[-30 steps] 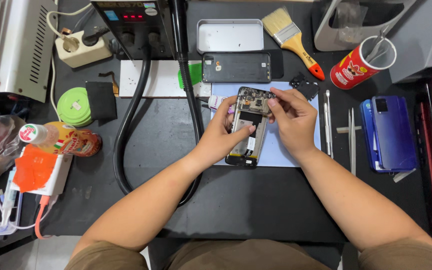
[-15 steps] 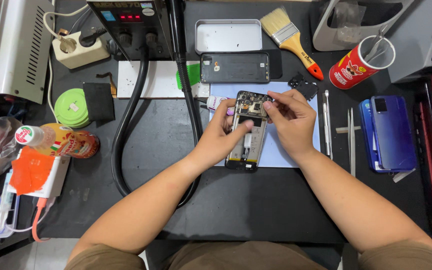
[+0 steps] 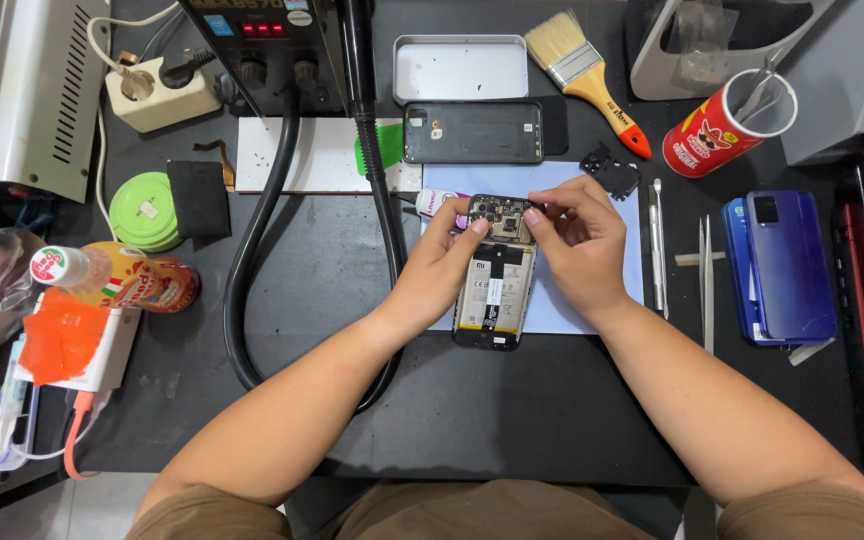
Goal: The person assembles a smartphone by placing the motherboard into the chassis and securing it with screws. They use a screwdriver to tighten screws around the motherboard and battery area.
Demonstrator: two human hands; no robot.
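Note:
An opened phone (image 3: 495,287) with its back removed lies on a pale blue mat (image 3: 620,228), battery and circuit board showing. My left hand (image 3: 440,265) grips its left edge, thumb and forefinger at the top board. My right hand (image 3: 577,243) rests on the phone's right side, fingertips pinched at the upper right corner of the board. I cannot tell whether a small part sits between those fingers. A dark back cover (image 3: 472,132) lies just beyond the mat, and a small black plastic piece (image 3: 610,170) lies by my right hand.
A paint brush (image 3: 584,70), a metal tin lid (image 3: 460,68), a red cup with tools (image 3: 724,127), tweezers and a spudger (image 3: 704,270), stacked blue phones (image 3: 780,265), a thick black hose (image 3: 260,230), a green tape roll (image 3: 146,210), and a bottle (image 3: 117,278).
Both hands have shifted up the phone toward its top board, uncovering the battery. The phone stays on the mat.

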